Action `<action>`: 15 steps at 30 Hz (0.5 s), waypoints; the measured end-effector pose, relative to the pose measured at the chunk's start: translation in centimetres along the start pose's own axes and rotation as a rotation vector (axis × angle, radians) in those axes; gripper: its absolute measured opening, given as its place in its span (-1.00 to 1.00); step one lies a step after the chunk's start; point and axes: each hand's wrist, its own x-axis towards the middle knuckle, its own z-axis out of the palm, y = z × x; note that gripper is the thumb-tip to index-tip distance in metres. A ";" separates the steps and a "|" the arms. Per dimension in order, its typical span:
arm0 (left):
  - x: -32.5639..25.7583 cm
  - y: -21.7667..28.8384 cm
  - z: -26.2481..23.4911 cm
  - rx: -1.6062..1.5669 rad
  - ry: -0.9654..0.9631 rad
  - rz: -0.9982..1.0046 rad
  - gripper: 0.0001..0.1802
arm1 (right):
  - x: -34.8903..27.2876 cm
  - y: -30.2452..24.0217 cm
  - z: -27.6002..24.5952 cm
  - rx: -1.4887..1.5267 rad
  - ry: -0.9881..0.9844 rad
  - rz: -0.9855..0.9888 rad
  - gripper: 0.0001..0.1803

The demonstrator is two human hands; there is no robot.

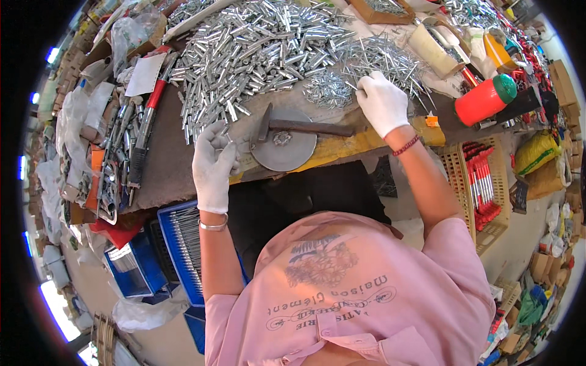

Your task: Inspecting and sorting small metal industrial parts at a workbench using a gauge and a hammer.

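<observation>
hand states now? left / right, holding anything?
Left hand: gloved, fingers pinched on a small metal tube.
Right hand: gloved, fingers curled down into the pile of thin pins; grasp cannot be told.

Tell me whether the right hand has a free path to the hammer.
Probably yes: the right hand rests in the thin pins just beyond the hammer, whose handle lies bare across the round metal plate, with nothing between.

Gloved left hand (213,161) pinches a small metal tube (227,135). Right hand (383,102) reaches into thin pins (378,58). A hammer (302,126) rests on the desk (165,165).
</observation>
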 end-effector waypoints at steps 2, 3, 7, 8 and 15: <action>-1.9 2.3 0.8 -0.308 -0.086 -0.102 -0.54 | 1.0 0.3 1.3 -0.045 -0.033 0.046 -0.91; -2.3 2.4 1.1 -0.345 -0.131 -0.166 -0.60 | 1.1 0.4 1.2 -0.043 -0.039 0.082 -0.90; -3.5 1.4 2.0 -0.102 -0.222 -0.130 -0.75 | -0.5 -0.9 -1.0 0.247 0.078 -0.052 -0.91; -3.6 0.4 2.5 0.021 -0.200 -0.035 -0.78 | -1.4 -1.7 -1.7 0.391 0.113 -0.150 -0.90; -3.1 -0.7 3.5 0.260 -0.130 0.309 -0.77 | -6.0 -7.9 -3.0 0.540 -0.113 -0.537 -0.91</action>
